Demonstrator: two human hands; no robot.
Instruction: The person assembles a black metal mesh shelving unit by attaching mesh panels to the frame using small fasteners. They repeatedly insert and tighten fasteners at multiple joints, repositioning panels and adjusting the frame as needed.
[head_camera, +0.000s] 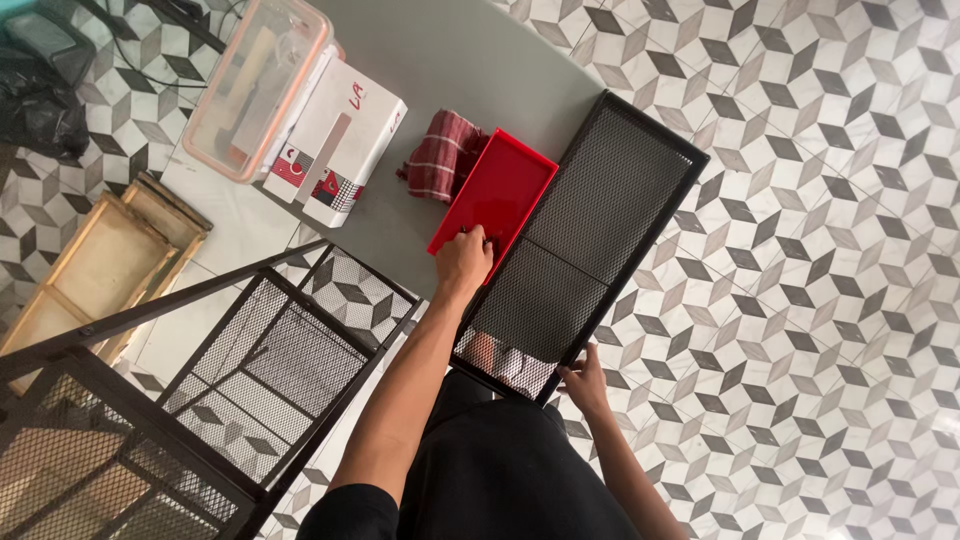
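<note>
Here my left hand (463, 258) pinches the red tray (495, 190) edge at frame centre; right hand (585, 385) grips the black mesh panel (590, 240) corner, steadying it on the worktop (470, 60).

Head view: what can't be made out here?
- Left hand fingertips: curled on the red plastic tray, contents underneath hidden.
- Right hand: fingers wrap the black mesh metal panel edge, grip partly hidden.
- Clear plastic lidded box: contents blurred, cut off by the top edge.

I see tray (497, 187) on desk (470, 70) | cloth (440, 152) left of it | mesh panel (590, 240) right | box (340, 140) and lidded tub (255, 85) further left
</note>
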